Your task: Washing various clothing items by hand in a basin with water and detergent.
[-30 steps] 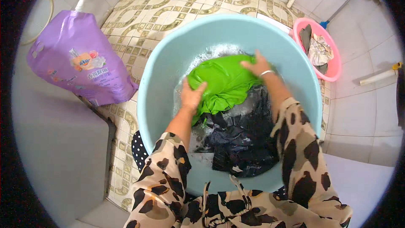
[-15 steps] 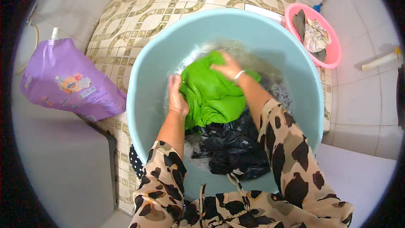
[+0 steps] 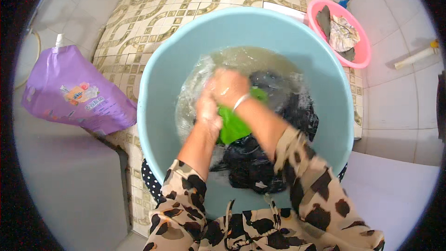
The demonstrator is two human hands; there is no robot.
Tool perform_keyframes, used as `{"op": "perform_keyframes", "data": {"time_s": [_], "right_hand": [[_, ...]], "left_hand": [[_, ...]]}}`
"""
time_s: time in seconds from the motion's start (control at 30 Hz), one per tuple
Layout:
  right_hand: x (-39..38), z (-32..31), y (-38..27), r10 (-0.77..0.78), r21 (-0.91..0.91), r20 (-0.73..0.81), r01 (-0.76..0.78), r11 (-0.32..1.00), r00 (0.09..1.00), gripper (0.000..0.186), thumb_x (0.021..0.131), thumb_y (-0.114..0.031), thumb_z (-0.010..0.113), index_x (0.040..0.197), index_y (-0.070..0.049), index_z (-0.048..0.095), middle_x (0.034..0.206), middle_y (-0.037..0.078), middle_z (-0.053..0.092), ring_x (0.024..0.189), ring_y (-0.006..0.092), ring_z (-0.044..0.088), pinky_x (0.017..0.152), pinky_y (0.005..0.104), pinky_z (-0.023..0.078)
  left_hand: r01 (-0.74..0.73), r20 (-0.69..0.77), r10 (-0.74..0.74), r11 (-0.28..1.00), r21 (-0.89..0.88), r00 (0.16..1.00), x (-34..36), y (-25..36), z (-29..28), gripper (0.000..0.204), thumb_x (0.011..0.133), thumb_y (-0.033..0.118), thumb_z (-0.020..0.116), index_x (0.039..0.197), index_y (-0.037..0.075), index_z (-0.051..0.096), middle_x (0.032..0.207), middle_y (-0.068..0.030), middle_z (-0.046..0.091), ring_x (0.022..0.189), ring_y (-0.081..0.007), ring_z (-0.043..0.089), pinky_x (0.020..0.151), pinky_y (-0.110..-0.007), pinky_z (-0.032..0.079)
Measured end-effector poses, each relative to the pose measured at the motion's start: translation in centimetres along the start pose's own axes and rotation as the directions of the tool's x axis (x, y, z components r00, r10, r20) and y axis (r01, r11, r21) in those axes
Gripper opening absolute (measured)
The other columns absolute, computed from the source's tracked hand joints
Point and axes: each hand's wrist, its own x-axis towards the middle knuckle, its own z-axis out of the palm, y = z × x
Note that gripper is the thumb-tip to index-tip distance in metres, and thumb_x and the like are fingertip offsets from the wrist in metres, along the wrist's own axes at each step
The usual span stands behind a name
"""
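Head-worn fisheye — steeply down into tub (image 3: 332, 93)

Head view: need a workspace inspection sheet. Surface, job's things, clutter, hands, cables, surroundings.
Surface: patterned tile floor around the light-blue tub
Job's things: green cloth and black garment in the tub, with cloudy water
Clutter: purple spouted pouch left of the tub; pink basin holding fabric, upper right
Hands: left hand and right hand together at the green cloth, motion-blurred; grip unclear
Cables: nothing seen
Surroundings: white tiled wall, white pipe stub at right
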Motion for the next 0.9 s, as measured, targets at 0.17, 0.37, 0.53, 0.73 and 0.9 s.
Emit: {"op": "perform_keyframes", "data": {"time_s": [0.17,0.37,0.53,0.73,0.9], "right_hand": [[6.9,-0.9,16.0,0.028,0.236,-0.141,0.006,0.972,0.990,0.045,0.077,-0.045,0.048,0.089,-0.004,0.061,0.095,0.020,0.059,0.086,0.0375,0.056,0.078,0.0435,0.044],[6.7,4.7,14.9,-0.170,-0.061,-0.636,0.171,0.983,0.753,0.048,0.070,-0.042,0.061,0.103,-0.008,0.056,0.101,0.021,0.056,0.094,0.0365,0.054,0.081,0.0422,0.043],[5.6,1.2,13.7,-0.268,0.270,0.119,0.228,0.935,0.956,0.028,0.064,-0.028,0.066,0.084,-0.008,0.065,0.082,0.014,0.063,0.083,0.0269,0.061,0.075,0.0366,0.047],[6.4,0.0,15.0,0.273,0.463,-0.177,-0.165,0.871,0.946,0.053,0.067,-0.042,0.065,0.096,0.001,0.059,0.099,0.019,0.060,0.093,0.0302,0.057,0.083,0.0378,0.043],[2.1,4.8,4.4,-0.356,0.641,-0.260,0.437,0.631,0.897,0.034,0.067,-0.008,0.056,0.100,-0.010,0.060,0.099,0.014,0.060,0.092,0.0295,0.057,0.083,0.0352,0.044]], "left_hand": [[0.168,0.083,-0.171,0.985,0.039,0.982,-0.2,5.5,-0.4,0.049,0.083,0.038,0.053,0.109,-0.002,0.048,0.107,-0.0162,0.055,0.097,-0.0276,0.054,0.083,-0.043,0.044],[-0.159,-0.058,0.402,0.485,0.860,0.914,3.6,1.1,-3.6,0.067,0.080,0.036,0.055,0.130,0.001,0.029,0.132,-0.0233,0.031,0.122,-0.0307,0.031,0.100,-0.040,0.026],[0.178,0.009,-0.219,0.815,0.551,0.976,2.8,2.0,-6.1,0.055,0.074,0.012,0.064,0.122,0.003,0.039,0.124,-0.0182,0.041,0.102,-0.0258,0.051,0.079,-0.038,0.046],[-0.078,-0.212,0.101,0.991,0.113,0.972,2.2,2.1,-8.8,0.062,0.077,0.022,0.062,0.129,0.008,0.030,0.128,-0.0132,0.038,0.110,-0.0269,0.044,0.086,-0.044,0.041],[-0.099,0.055,0.110,0.980,-0.172,0.992,3.0,1.6,-4.4,0.069,0.078,0.063,0.041,0.126,0.014,0.037,0.124,-0.0102,0.042,0.114,-0.0298,0.039,0.091,-0.047,0.036]]}}
